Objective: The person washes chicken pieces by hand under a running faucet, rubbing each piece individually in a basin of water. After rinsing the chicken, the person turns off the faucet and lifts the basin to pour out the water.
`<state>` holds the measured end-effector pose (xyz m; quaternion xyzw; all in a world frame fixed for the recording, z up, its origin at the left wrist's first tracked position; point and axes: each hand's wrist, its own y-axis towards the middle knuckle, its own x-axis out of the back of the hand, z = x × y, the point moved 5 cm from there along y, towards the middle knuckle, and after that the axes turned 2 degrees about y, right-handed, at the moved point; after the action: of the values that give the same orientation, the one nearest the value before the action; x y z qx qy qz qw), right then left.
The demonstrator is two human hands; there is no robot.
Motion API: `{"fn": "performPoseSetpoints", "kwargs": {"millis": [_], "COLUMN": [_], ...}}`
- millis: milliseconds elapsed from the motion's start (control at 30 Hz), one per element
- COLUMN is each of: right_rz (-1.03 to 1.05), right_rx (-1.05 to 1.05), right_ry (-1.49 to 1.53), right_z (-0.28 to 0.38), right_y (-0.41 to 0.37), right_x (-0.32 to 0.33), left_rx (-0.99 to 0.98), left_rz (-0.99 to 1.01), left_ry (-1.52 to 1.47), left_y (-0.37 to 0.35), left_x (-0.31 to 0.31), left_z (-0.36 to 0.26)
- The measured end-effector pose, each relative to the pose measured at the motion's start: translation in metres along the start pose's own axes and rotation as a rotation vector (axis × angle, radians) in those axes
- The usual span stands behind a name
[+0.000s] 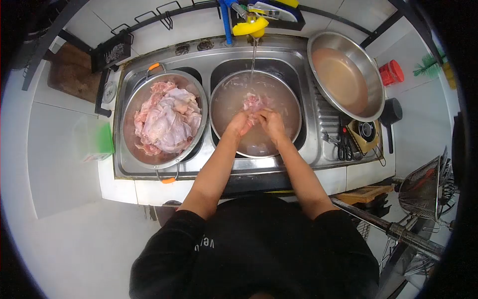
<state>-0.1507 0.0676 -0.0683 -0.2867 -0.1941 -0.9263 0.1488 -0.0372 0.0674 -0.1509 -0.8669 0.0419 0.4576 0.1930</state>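
Both hands work over a steel basin (pixel 219 127) of cloudy water set in the right sink bowl. My left hand (pixel 240 122) and my right hand (pixel 270 123) are closed on one piece of raw meat (pixel 255 102), pale pink, at the water's surface. The meat looks like poultry, though its cut is hard to make out. A thin stream of water (pixel 254 55) falls from the tap (pixel 252 25) just behind the hands. To the left, a steel pan (pixel 128 134) with orange-covered handles holds a heap of raw poultry (pixel 169 117).
A large steel bowl (pixel 371 65) with cloudy liquid rests tilted on the drainboard at right. Scissors (pixel 343 144), a red cup (pixel 392 73) and a dark cup (pixel 392 110) are near it. Wire strainers (pixel 423 192) hang at far right. A black rack (pixel 164 15) runs along the wall.
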Motion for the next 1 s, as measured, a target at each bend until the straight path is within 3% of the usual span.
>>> {"fn": "performPoseSetpoints", "kwargs": {"millis": [167, 233, 267, 333, 367, 467, 533, 667, 733, 833, 967, 1000], "right_rz": [-0.022, 0.048, 0.047, -0.238, -0.242, -0.134, 0.158, 0.072, 0.032, 0.001, 0.050, 0.004], "right_rx": [-0.060, -0.386, -0.384, -0.153, -0.153, -0.112, -0.426, -0.389, -0.430, -0.334, -0.427, -0.321], "right_ry": [-0.105, 0.359, 0.360, 0.228, 0.228, 0.307, 0.347, 0.548, 0.909, 0.775, 0.718, 0.670], "right_z": [-0.020, -0.057, -0.062, -0.047, -0.045, -0.040, -0.055, -0.065, -0.065, -0.076, -0.066, -0.058], "right_y": [-0.005, -0.006, -0.003, 0.008, 0.012, 0.022, 0.023, 0.022, 0.019, 0.020, 0.012, 0.012], "right_x": [-0.012, -0.028, -0.029, -0.007, -0.004, 0.003, -0.007, -0.011, -0.008, -0.010, -0.008, -0.005], "left_rx": [-0.025, -0.092, -0.094, -0.039, -0.038, 0.077, 0.030, 0.029, 0.019, 0.062, 0.034, 0.038], "left_rz": [-0.126, -0.253, -0.252, -0.101, -0.098, -0.087, -0.123, -0.222, -0.096, -0.100, -0.038, -0.061], "left_ry": [0.004, 0.159, 0.161, 0.303, 0.306, 0.143, 0.217, 0.230, 0.172, 0.146, 0.136, 0.125], "left_y": [-0.010, -0.008, -0.008, -0.005, -0.003, -0.004, -0.007, -0.013, -0.007, -0.005, -0.006, -0.007], "left_x": [-0.017, -0.010, -0.006, -0.004, -0.002, -0.014, -0.019, -0.015, -0.012, -0.010, -0.013, -0.013], "left_z": [-0.004, -0.005, -0.007, -0.007, -0.005, 0.001, -0.002, -0.003, -0.002, 0.002, -0.003, -0.003]}}
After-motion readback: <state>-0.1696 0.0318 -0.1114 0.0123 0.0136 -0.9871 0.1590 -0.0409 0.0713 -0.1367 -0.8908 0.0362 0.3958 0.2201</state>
